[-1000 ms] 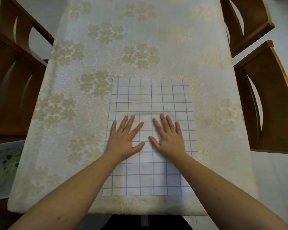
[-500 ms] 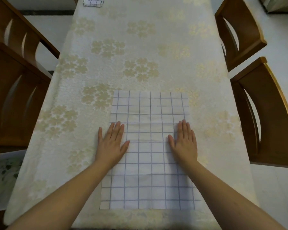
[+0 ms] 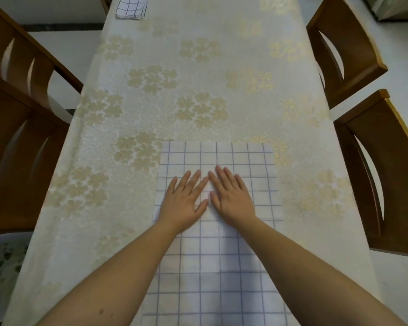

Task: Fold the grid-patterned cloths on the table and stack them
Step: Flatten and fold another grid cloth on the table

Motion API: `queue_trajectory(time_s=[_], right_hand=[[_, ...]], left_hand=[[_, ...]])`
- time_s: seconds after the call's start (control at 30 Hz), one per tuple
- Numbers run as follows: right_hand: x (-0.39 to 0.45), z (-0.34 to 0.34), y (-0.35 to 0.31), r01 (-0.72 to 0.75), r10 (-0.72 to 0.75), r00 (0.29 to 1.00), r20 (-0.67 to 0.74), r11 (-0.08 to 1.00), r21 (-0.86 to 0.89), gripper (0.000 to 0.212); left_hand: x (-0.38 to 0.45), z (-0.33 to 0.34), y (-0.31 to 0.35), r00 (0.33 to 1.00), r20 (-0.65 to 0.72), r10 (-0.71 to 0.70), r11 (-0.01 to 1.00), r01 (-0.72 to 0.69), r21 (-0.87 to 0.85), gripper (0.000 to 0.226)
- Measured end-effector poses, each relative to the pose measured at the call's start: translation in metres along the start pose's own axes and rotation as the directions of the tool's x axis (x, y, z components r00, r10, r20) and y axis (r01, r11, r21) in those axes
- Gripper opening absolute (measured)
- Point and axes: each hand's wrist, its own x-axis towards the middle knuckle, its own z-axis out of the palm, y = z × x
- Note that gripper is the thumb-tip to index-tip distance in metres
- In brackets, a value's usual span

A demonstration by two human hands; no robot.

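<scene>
A white cloth with a blue grid (image 3: 218, 252) lies flat on the near part of the table, running down to the front edge. My left hand (image 3: 185, 200) and my right hand (image 3: 231, 195) rest palm-down on its middle, side by side, fingers spread and pointing away from me, index fingers almost touching. Neither hand grips anything. At the far left end of the table sits a small folded stack of grid cloths (image 3: 130, 8), partly cut off by the frame's top.
The table wears a cream tablecloth with gold flowers (image 3: 198, 78). Wooden chairs stand on the left (image 3: 21, 118) and on the right (image 3: 384, 170), another right chair (image 3: 339, 48) further back. A white patterned bin (image 3: 3, 262) sits low at the left.
Both hands slid from the cloth's left and right edges back together at its middle. The camera tilted up, bringing the far folded stack into view.
</scene>
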Motion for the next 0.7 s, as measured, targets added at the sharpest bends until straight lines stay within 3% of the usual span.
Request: queue_trajectory(time_s=[0.27, 0.37, 0.47, 0.6, 0.7], right_hand=[[0.002, -0.022, 0.064, -0.204, 0.205, 0.979, 0.016, 0.978, -0.045, 0.069], [-0.002, -0.029, 0.081, -0.238, 0.239, 0.971, 0.009, 0.970, -0.037, 0.074], [-0.004, -0.034, 0.088, -0.252, 0.253, 0.967, 0.041, 0.967, -0.025, 0.080], [-0.003, -0.041, 0.091, -0.282, 0.285, 0.953, 0.101, 0.958, -0.045, 0.087], [-0.012, -0.046, 0.078, -0.346, 0.346, 0.935, 0.075, 0.938, -0.014, 0.076]], left_hand=[[0.007, -0.010, -0.028, 0.994, 0.089, -0.069, 0.997, 0.066, 0.030, 0.085], [0.009, -0.009, -0.034, 0.983, 0.074, -0.169, 0.986, 0.169, 0.007, 0.089], [0.007, -0.007, -0.038, 0.968, 0.037, -0.249, 0.968, 0.250, -0.027, 0.084], [0.013, -0.017, -0.040, 0.933, 0.123, -0.338, 0.941, 0.339, 0.011, 0.076], [0.010, -0.031, -0.041, 0.923, 0.136, -0.361, 0.932, 0.364, 0.004, 0.074]])
